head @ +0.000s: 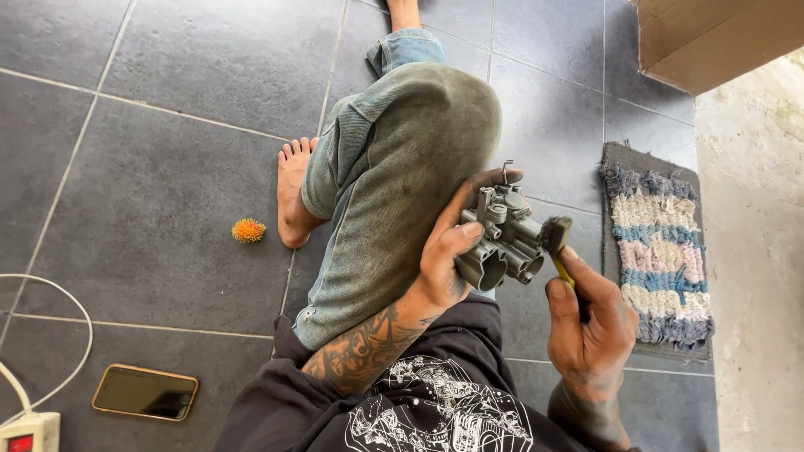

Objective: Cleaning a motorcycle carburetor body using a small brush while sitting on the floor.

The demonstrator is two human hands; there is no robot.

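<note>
Right hand (590,331) pinching brush (554,238), bristles touching grey engine part (502,238); left hand (448,255) clamped round part. Scrubbing step; part likely needs turning.

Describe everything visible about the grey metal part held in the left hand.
The grey metal part looks like a cast engine component, seemingly a carburettor: a blocky dull-grey body with several round ports facing down toward the camera, small fittings on top and a thin wire hook at its upper end. It is held in the air beside the bent knee, tilted. The left hand grips it, thumb across its near side, fingers behind. The dark bristles of a small brush, held in the right hand, touch its right edge.
</note>
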